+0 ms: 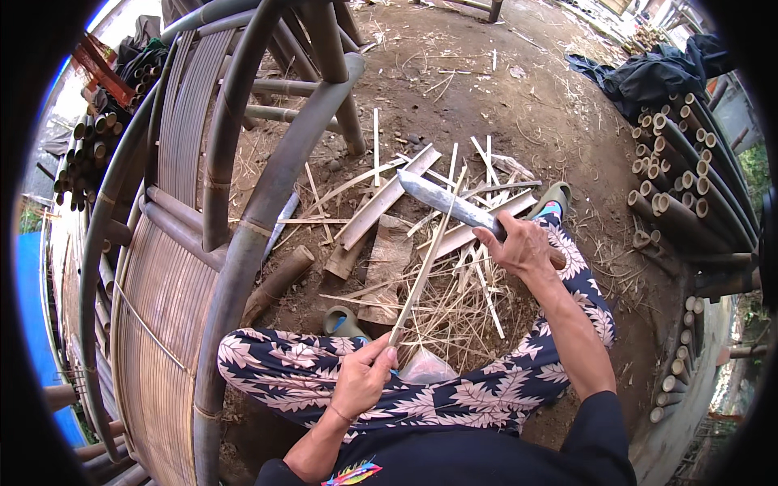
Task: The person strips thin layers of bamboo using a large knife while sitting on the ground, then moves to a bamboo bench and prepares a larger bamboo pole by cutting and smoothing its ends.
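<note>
My left hand (361,374) is closed round the near end of a thin bamboo strip (429,257), which slants up and away from my lap. In my right hand (520,243) is the handle of a machete (446,199), its broad grey blade pointing to the far left. The blade crosses the strip near its upper end; whether they touch I cannot tell. Beneath them, split bamboo pieces (389,198) and a rough wooden block (387,263) lie on the ground. Pale shavings (458,312) are heaped between my legs.
A bamboo chair (166,300) with a slatted seat stands close on my left. Bundled bamboo poles (673,174) are stacked at the right, beside a dark cloth (656,77). A short bamboo length (279,283) lies near my left knee. Loose scraps litter the dirt floor (454,97).
</note>
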Demonstrator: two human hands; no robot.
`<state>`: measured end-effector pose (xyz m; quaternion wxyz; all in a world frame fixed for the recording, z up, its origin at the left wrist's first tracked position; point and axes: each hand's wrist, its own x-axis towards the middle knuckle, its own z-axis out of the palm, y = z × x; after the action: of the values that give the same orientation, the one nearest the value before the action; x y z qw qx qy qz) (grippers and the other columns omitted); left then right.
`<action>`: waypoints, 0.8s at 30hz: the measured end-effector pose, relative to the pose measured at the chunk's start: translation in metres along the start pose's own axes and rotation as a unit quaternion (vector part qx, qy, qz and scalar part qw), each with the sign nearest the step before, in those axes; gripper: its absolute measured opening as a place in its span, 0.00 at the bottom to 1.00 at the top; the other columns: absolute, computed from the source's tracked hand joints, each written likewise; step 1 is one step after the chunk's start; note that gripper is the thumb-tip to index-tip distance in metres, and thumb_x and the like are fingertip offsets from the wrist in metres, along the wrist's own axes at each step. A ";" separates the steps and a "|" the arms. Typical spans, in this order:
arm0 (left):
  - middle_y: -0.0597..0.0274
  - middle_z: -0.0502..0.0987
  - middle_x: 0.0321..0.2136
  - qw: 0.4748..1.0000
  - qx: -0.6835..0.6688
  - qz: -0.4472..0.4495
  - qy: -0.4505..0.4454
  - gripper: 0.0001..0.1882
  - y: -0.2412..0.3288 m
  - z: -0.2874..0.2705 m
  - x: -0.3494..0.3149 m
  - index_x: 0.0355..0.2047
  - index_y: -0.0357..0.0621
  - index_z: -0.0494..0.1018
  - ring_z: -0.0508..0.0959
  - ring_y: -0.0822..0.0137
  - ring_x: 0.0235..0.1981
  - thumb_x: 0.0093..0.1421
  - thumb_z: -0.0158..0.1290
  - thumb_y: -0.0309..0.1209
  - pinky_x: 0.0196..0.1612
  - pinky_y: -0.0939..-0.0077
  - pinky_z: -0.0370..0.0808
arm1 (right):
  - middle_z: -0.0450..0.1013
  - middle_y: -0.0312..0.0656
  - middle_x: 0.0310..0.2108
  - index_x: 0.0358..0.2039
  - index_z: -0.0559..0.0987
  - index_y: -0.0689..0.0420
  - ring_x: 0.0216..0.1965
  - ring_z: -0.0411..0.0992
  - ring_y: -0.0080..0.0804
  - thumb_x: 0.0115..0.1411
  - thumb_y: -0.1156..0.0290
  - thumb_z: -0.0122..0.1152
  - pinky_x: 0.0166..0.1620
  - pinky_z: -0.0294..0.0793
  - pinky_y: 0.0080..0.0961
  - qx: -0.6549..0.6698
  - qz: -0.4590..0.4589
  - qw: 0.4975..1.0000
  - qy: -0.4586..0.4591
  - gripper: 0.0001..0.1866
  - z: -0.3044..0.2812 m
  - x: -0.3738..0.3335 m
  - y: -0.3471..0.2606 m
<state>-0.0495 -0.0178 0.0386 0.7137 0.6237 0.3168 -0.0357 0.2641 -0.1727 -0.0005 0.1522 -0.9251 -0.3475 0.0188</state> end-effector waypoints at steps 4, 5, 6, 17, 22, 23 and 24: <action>0.70 0.71 0.21 0.998 0.012 -0.057 -0.016 0.14 -0.033 -0.031 -0.043 0.51 0.36 0.75 0.66 0.83 0.19 0.68 0.47 0.27 0.21 0.88 0.63 | 0.71 0.43 0.17 0.25 0.75 0.57 0.18 0.72 0.38 0.62 0.28 0.36 0.23 0.71 0.38 0.060 0.210 0.971 0.093 0.40 -0.020 0.037 0.102; 0.68 0.72 0.21 0.996 0.006 -0.092 -0.015 0.15 -0.031 -0.032 -0.052 0.51 0.35 0.74 0.67 0.82 0.18 0.69 0.46 0.28 0.20 0.88 0.64 | 0.71 0.43 0.17 0.25 0.75 0.57 0.19 0.72 0.38 0.62 0.28 0.36 0.24 0.72 0.40 0.085 0.192 0.974 0.084 0.40 -0.043 0.036 0.089; 0.67 0.73 0.21 0.995 -0.052 -0.087 -0.020 0.16 -0.031 -0.029 -0.047 0.51 0.34 0.73 0.67 0.82 0.17 0.70 0.45 0.30 0.19 0.87 0.64 | 0.72 0.44 0.18 0.25 0.74 0.58 0.20 0.73 0.38 0.62 0.28 0.35 0.25 0.73 0.41 0.113 0.181 0.975 0.065 0.41 -0.049 0.026 0.074; 0.68 0.70 0.17 0.989 -0.140 0.023 -0.048 0.14 0.034 0.020 0.055 0.40 0.35 0.73 0.64 0.82 0.12 0.71 0.43 0.34 0.13 0.86 0.59 | 0.68 0.42 0.13 0.25 0.71 0.54 0.15 0.71 0.34 0.60 0.28 0.40 0.18 0.71 0.35 0.099 -0.094 0.989 0.054 0.37 0.007 -0.036 -0.065; 0.69 0.70 0.16 0.993 -0.094 -0.023 -0.065 0.14 0.012 0.019 0.000 0.38 0.34 0.74 0.63 0.82 0.12 0.71 0.44 0.33 0.14 0.87 0.58 | 0.63 0.32 0.11 0.22 0.70 0.53 0.11 0.62 0.21 0.61 0.26 0.30 0.11 0.61 0.29 0.093 0.066 0.991 0.067 0.40 -0.019 0.009 0.014; 0.69 0.70 0.16 0.992 -0.099 -0.023 -0.081 0.14 0.004 0.015 -0.007 0.38 0.34 0.74 0.63 0.83 0.12 0.71 0.45 0.33 0.14 0.87 0.58 | 0.62 0.34 0.11 0.25 0.73 0.56 0.12 0.63 0.25 0.61 0.26 0.30 0.15 0.65 0.32 0.090 0.096 0.985 0.115 0.42 -0.022 0.017 0.033; 0.69 0.70 0.16 0.991 -0.086 -0.029 -0.095 0.14 0.000 0.010 -0.022 0.38 0.34 0.75 0.63 0.83 0.11 0.70 0.45 0.33 0.14 0.87 0.58 | 0.68 0.39 0.13 0.28 0.78 0.60 0.18 0.69 0.30 0.60 0.26 0.34 0.22 0.68 0.31 0.097 0.177 0.975 0.090 0.45 -0.032 0.028 0.064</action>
<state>-0.0632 -0.0341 0.0501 0.7905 0.5439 0.2674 -0.0882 0.3310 -0.2089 0.0135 0.2659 -0.9507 -0.1595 -0.0046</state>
